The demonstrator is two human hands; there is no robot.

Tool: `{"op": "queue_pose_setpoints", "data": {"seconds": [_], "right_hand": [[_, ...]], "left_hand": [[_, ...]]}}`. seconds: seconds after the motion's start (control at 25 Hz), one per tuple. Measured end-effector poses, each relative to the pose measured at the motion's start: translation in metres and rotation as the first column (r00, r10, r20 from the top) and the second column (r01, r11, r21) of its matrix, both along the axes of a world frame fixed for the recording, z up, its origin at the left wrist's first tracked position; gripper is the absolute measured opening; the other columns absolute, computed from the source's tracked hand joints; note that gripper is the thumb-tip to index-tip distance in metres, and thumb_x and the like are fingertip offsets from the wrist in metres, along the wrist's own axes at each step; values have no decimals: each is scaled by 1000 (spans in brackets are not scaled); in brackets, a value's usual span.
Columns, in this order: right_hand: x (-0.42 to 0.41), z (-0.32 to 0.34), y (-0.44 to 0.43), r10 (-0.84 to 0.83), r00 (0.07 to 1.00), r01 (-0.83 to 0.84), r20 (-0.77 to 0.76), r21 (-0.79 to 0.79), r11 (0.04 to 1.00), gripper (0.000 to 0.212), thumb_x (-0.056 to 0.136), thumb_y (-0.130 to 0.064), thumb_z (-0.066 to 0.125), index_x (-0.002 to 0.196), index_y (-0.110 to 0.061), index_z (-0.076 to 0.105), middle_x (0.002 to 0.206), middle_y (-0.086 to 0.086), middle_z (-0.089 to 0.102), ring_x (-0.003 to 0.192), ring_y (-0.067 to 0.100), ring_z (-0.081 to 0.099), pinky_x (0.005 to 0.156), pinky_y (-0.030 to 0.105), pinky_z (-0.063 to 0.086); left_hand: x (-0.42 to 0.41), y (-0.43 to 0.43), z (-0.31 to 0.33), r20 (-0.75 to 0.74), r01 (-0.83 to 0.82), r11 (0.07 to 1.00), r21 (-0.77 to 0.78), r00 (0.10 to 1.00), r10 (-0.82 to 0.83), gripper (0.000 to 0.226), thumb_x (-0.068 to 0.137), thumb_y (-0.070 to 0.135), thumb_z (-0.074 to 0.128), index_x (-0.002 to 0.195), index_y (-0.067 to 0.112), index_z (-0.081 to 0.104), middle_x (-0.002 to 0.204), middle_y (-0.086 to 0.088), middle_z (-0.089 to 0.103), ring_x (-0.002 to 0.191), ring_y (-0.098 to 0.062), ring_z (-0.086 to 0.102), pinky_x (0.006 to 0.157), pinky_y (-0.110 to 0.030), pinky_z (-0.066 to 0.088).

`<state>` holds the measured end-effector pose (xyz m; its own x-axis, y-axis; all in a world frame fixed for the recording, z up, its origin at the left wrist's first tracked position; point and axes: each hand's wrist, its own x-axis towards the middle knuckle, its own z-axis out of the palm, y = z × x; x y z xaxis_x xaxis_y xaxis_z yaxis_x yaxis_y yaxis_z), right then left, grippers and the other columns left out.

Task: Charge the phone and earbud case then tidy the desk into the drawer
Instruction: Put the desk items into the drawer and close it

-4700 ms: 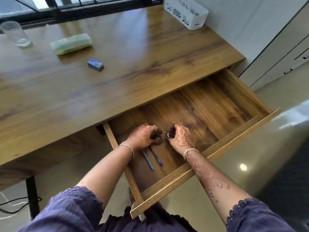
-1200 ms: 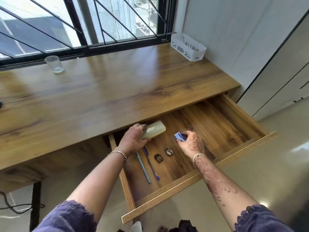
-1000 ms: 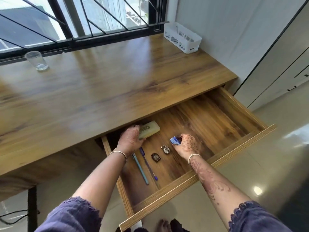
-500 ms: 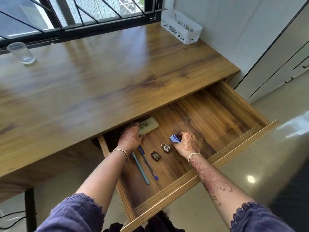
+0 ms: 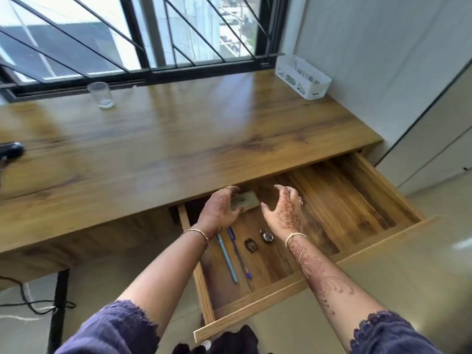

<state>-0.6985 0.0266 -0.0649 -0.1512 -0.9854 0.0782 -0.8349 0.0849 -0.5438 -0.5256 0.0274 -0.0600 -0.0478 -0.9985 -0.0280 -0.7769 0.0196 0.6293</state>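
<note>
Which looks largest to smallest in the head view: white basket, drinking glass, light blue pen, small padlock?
1. white basket
2. light blue pen
3. drinking glass
4. small padlock
The basket and glass stand farther from the camera, so their true sizes are understated.

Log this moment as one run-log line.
left hand: on green case | right hand: open, empty | drawer: open

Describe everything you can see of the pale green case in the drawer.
The pale green case is a small oblong with rounded corners, apparently matte plastic, with faint dark print on top. It lies flat, closed, at the back left of the open wooden drawer, partly under the desk edge. The left hand covers its left end, fingers touching it.
</note>
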Motion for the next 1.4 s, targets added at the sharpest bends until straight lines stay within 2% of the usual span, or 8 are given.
{"op": "queue_pose_setpoints", "data": {"seconds": [0.12, 0.24, 0.4, 0.52, 0.68, 0.88, 1.16, 1.4], "right_hand": [[34, 19, -11, 85, 996, -82, 31, -94, 992, 63, 82, -35, 67, 137, -19, 39, 139, 6, 36, 127, 26, 36, 105, 34, 35], [78, 33, -31, 194, 981, -190, 17, -130, 973, 71, 82, -38, 66, 142, -20, 31, 144, 7, 30, 135, 26, 30, 111, 35, 26], [146, 44, -63, 297, 955, -294, 8, -100, 950, 79, 84, -43, 62, 147, -26, 19, 154, 6, 16, 142, 27, 18, 117, 36, 14], [210, 52, -95, 392, 914, -386, 105, -77, 919, 81, 85, -37, 64, 149, -26, 15, 156, 7, 8, 145, 23, 11, 118, 37, 13], [309, 57, -144, 494, 842, -492, 215, -70, 868, 82, 82, -34, 65, 147, -28, 14, 149, 0, 11, 137, 22, 35, 110, 45, 36], [414, 57, -211, 544, 811, -538, 215, -89, 838, 84, 83, -34, 64, 148, -21, 12, 150, 4, 13, 138, 22, 31, 115, 38, 29], [497, 44, -285, 527, 810, -535, 257, -42, 844, 87, 79, -26, 66, 149, -15, 14, 149, 8, 35, 138, 24, 33, 115, 37, 21], [515, 29, -318, 531, 810, -525, 249, -96, 846, 64, 86, -6, 48, 146, -13, 25, 142, 9, 49, 129, 29, 46, 111, 39, 32]], "left_hand": [[18, 4, 25, -179, -113, 994, -13, 978, 109, 44, 83, 25, 68, 124, 23, 53, 108, 7, 65, 101, -8, 61, 92, -27, 50], [54, -4, 46, -228, -215, 973, -82, 955, 192, 38, 84, 19, 66, 120, 20, 56, 103, 5, 66, 95, -11, 62, 85, -21, 49], [123, -33, 62, -235, -338, 930, -144, 924, 300, 41, 84, 18, 65, 123, 16, 55, 115, 0, 64, 101, -16, 62, 92, -28, 48], [189, -63, 69, -240, -415, 894, -170, 897, 371, 43, 84, 18, 64, 126, 13, 53, 123, -4, 60, 109, -20, 59, 98, -31, 45], [276, -110, 73, -249, -491, 856, -164, 860, 445, 47, 84, 19, 64, 128, 12, 50, 129, -6, 56, 118, -20, 53, 103, -30, 40], [365, -169, 65, -287, -577, 812, -88, 795, 534, 65, 81, 28, 68, 136, 8, 40, 137, -9, 47, 128, -22, 43, 110, -31, 33], [424, -248, 47, -387, -616, 784, 77, 706, 593, 87, 74, 35, 75, 142, 6, 29, 147, -10, 37, 135, -24, 37, 112, -33, 30], [427, -277, 39, -366, -611, 792, -3, 737, 568, 75, 74, 30, 75, 138, 16, 40, 131, -7, 56, 118, -23, 55, 99, -27, 40]]}}
